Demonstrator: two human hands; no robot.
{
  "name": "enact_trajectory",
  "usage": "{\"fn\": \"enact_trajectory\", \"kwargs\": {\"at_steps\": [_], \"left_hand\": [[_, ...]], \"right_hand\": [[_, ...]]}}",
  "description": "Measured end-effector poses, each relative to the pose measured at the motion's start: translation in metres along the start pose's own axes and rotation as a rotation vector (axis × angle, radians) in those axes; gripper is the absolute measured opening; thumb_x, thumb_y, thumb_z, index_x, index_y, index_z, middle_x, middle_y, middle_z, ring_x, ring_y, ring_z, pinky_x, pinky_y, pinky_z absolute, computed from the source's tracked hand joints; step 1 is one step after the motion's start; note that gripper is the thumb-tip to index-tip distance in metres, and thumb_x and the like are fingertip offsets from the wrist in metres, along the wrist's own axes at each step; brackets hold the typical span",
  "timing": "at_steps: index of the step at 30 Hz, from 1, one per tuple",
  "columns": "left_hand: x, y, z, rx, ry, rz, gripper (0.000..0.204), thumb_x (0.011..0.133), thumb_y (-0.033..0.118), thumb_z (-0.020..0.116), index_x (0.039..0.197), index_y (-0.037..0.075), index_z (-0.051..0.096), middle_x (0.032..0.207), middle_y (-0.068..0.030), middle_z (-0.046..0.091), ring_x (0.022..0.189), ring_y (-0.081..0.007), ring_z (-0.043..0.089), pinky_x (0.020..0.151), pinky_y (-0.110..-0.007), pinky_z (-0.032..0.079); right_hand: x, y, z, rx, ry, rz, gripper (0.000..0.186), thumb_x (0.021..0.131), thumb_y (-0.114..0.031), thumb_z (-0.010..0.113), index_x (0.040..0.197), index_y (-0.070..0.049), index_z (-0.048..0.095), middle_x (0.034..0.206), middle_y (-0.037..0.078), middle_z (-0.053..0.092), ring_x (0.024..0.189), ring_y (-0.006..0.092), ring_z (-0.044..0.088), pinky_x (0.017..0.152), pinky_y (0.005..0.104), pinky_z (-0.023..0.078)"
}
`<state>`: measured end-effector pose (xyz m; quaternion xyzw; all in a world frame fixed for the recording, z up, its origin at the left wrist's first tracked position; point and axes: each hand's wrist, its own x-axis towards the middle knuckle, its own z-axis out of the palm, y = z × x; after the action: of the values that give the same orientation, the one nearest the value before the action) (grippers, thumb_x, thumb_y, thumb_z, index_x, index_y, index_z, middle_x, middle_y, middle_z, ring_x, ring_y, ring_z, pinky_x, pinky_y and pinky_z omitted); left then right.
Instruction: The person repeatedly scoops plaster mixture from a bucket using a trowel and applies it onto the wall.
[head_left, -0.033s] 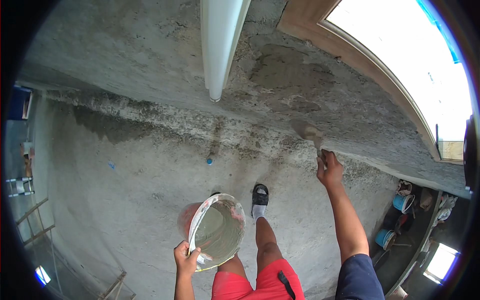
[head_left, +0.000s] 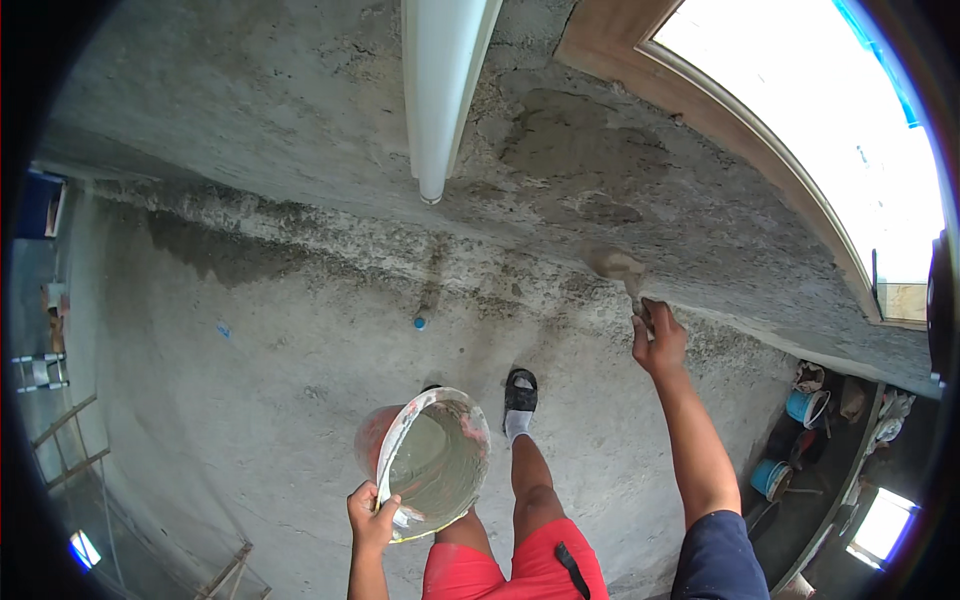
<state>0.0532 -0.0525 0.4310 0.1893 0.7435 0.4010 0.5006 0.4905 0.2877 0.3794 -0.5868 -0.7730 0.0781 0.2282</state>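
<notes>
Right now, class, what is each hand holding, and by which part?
Left hand: the bucket, by its rim. Right hand: the trowel, by its handle.

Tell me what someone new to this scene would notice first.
Probably the glaring, brown-framed opening at upper right, bright against the grey wall. Next, the bucket at lower centre, with grey paste inside, its rim held in the left grip. Right of centre, the right grip holds a trowel near the foot of the wall.
</notes>
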Motion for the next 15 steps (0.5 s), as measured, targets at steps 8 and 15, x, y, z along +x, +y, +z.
{"fn": "enact_trajectory", "kwargs": {"at_steps": [8,15], "left_hand": [[-0.001,-0.005,-0.003,0.103,-0.038,0.006,0.028,0.081,-0.007,0.069,0.074,0.008,0.047,0.070,0.0040,0.052,0.064,-0.0043,0.045,0.058,-0.026,0.037],[-0.002,-0.014,0.008,-0.009,0.000,0.006,0.027,0.081,-0.005,0.071,0.071,0.007,0.049,0.067,0.0041,0.051,0.062,-0.0037,0.045,0.056,-0.025,0.036]], "right_hand": [[0.112,-0.125,-0.028,0.084,0.235,-0.194,0.029,0.089,-0.015,0.072,0.117,-0.013,0.064,0.095,0.013,0.068,0.074,0.0348,0.071,0.061,0.0424,0.057],[0.043,-0.014,0.006,-0.314,-0.133,-0.077,0.027,0.091,-0.025,0.071,0.115,-0.015,0.064,0.092,0.010,0.066,0.073,0.0329,0.071,0.059,0.0454,0.058]]}}
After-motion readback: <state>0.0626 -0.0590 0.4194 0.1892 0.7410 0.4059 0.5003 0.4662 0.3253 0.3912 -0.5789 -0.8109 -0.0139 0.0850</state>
